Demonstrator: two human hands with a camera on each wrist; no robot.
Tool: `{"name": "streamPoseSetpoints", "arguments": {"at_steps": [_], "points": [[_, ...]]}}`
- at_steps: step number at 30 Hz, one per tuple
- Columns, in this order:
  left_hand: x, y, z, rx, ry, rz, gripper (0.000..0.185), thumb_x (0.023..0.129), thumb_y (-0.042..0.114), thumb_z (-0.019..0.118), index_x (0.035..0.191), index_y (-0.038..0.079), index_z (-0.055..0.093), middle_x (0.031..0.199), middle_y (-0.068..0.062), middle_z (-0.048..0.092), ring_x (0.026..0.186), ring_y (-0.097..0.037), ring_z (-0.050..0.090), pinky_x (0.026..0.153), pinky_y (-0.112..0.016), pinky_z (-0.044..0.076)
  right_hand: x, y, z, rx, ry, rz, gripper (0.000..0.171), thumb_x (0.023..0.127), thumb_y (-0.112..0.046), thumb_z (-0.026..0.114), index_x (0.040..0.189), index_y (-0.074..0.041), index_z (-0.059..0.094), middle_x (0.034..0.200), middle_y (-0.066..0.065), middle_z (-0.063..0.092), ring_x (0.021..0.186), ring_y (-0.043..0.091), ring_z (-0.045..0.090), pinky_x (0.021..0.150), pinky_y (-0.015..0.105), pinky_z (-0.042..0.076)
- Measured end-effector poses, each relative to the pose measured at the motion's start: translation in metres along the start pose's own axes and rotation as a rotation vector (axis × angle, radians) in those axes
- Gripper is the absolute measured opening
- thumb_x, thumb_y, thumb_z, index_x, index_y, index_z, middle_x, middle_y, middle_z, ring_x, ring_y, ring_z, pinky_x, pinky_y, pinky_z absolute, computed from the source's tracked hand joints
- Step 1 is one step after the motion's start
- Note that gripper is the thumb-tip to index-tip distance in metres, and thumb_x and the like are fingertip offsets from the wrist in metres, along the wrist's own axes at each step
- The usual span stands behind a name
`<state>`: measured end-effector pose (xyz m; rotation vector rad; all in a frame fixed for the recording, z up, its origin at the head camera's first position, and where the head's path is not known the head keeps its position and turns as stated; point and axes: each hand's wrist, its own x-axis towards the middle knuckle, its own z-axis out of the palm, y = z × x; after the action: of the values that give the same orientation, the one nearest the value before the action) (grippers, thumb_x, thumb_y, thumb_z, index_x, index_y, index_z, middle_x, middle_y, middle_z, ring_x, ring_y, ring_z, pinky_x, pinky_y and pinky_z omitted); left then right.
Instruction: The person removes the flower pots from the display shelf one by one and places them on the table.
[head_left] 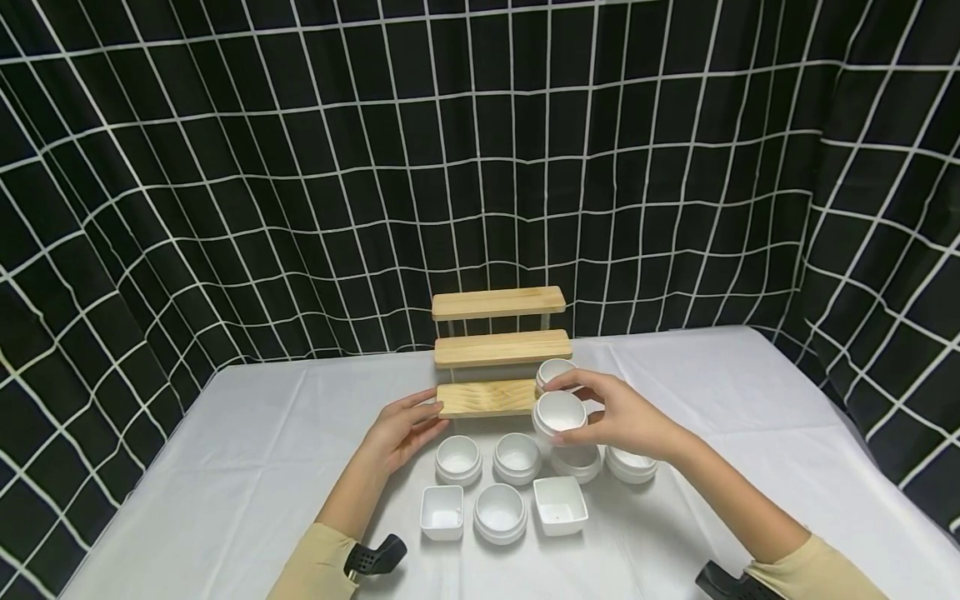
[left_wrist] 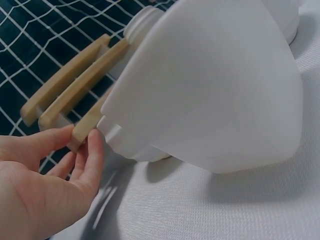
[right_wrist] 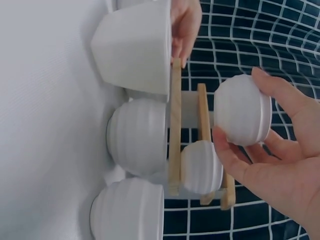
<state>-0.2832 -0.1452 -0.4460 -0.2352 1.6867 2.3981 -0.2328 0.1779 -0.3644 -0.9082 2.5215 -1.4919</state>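
Our right hand (head_left: 626, 417) fingers pinch 1 white bowl (head_left: 559, 414) above the rack (head_left: 487, 398); left hand (head_left: 401, 431) fingers straight, steadying its end.

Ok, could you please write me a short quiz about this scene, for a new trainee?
1. True or false: the right hand holds a round white bowl in the air.
2. Which step of the wooden stand does the left hand touch? A. top B. middle C. lowest
3. Fill in: one round bowl already stands on the ___ step.

Key
1. True; the fingers and thumb grip it above the bowls on the white table.
2. C; the fingertips rest on the left end of the lowest step.
3. Lowest, at its right end.
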Motion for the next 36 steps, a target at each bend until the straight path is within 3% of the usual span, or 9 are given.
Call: {"name": "streamPoseSetpoints", "arguments": {"at_steps": [13, 21, 26, 36], "points": [[0.000, -0.001, 0.001, 0.003, 0.001, -0.001, 0.049, 0.102, -0.010, 0.058, 0.150, -0.013, 0.047, 0.131, -0.027, 0.057, 0.093, -0.016, 0.070, 0.091, -0.026, 0.065, -0.024, 0.006, -0.010, 0.025, -0.005, 0.032, 0.059, 0.084, -0.006, 0.087, 0.135, 0.005, 0.061, 0.139, 0.025, 0.061, 0.119, 0.033, 0.056, 0.087, 0.028, 0.065], [0.000, 0.000, 0.001, 0.000, -0.002, 0.004, 0.050, 0.102, -0.010, 0.057, 0.151, -0.013, 0.046, 0.130, -0.027, 0.057, 0.093, -0.016, 0.069, 0.091, -0.025, 0.066, -0.035, 0.014, -0.015, 0.049, -0.012, 0.025, 0.059, 0.084, -0.007, 0.088, 0.135, 0.008, 0.061, 0.137, 0.026, 0.061, 0.112, 0.012, 0.061, 0.086, 0.028, 0.066], [0.000, 0.000, 0.000, -0.001, -0.003, 0.005, 0.050, 0.102, -0.011, 0.056, 0.151, -0.013, 0.046, 0.130, -0.027, 0.057, 0.093, -0.016, 0.070, 0.091, -0.025, 0.066, -0.043, 0.016, -0.017, 0.053, -0.024, 0.053, 0.061, 0.084, -0.010, 0.088, 0.136, 0.006, 0.060, 0.139, 0.026, 0.059, 0.112, 0.011, 0.061, 0.091, 0.027, 0.065], [0.002, -0.002, 0.000, -0.008, -0.009, 0.007, 0.049, 0.103, -0.011, 0.055, 0.150, -0.014, 0.046, 0.127, -0.025, 0.058, 0.092, -0.016, 0.070, 0.090, -0.025, 0.066, -0.057, 0.031, -0.018, 0.136, -0.057, 0.072, 0.061, 0.083, -0.004, 0.088, 0.133, 0.011, 0.057, 0.130, 0.027, 0.059, 0.103, 0.009, 0.068, 0.082, 0.030, 0.068]]}}
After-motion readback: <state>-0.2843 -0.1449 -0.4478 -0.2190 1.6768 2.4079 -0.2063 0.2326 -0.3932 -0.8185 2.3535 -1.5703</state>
